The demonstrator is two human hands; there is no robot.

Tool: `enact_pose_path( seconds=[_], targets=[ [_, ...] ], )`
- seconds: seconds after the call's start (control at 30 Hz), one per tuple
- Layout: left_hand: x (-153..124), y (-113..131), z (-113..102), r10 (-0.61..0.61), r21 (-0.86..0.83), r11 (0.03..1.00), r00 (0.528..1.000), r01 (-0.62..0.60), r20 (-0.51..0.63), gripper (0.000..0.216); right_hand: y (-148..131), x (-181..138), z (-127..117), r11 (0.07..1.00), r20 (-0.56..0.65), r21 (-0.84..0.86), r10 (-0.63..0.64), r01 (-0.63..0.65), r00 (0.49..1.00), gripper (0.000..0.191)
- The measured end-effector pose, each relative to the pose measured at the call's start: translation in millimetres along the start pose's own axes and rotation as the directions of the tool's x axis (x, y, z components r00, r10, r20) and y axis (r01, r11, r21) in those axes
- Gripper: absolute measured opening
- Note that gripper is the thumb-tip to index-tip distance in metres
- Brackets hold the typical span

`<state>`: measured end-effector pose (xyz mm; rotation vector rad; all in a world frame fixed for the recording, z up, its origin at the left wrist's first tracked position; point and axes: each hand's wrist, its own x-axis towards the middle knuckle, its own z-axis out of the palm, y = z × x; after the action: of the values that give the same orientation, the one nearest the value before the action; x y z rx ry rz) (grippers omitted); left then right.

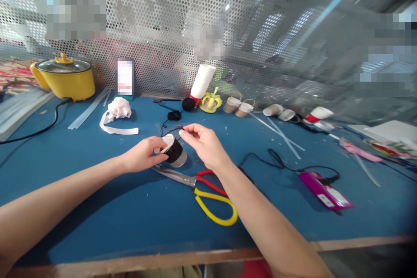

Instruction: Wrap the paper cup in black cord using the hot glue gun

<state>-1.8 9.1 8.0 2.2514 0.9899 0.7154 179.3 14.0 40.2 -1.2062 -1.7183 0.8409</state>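
My left hand is closed on the rim of a small white paper cup, with its fingertips inside. A black band, which looks like wound yarn, covers most of the tilted cup's side. My right hand pinches black yarn just above and right of the rim. A small thin tip shows at those fingers, too small to name. From there the yarn trails back to a small black bundle. Large scissors with red and yellow handles lie partly beneath the cup and behind my right forearm.
Crumpled white ribbon, a phone and a yellow electric pot stand left. Behind are a black ball, a stack of paper cups and a yellow crown-like piece. A purple device with a cable lies right.
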Motion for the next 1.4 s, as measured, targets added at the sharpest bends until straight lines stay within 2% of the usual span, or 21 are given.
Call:
enact_pose_path(
  seconds=[0.2,0.37,0.8,1.07,1.4],
  targets=[
    [0.2,1.5,-2.4,-0.043,-0.023,0.999,0.999,0.043,0.003,0.016,12.7,-2.0,-3.7,0.998,-0.036,0.048,0.034,-0.032,0.999,0.021],
    [0.5,4.2,-4.2,-0.068,-0.073,0.995,0.997,0.07,0.036,0.019,15.9,-4.2,-7.4,1.0,-0.05,0.005,0.028,-0.028,0.998,0.025],
    [2.0,10.2,-16.3,-0.176,-0.2,0.963,0.983,0.182,0.048,0.019,12.0,-8.1,-10.7,0.999,-0.037,-0.011,0.035,-0.035,0.999,0.025],
    [0.3,10.3,-17.1,-0.109,-0.185,0.976,0.992,0.118,0.056,0.019,17.6,-5.9,-10.7,0.999,-0.057,-0.006,0.042,-0.042,0.997,0.025],
    [-0.7,6.3,-15.7,0.014,-0.26,0.965,0.995,0.013,0.104,0.023,20.6,-5.1,-6.7,0.995,-0.051,0.063,0.081,-0.077,0.995,0.025]
  ],
)
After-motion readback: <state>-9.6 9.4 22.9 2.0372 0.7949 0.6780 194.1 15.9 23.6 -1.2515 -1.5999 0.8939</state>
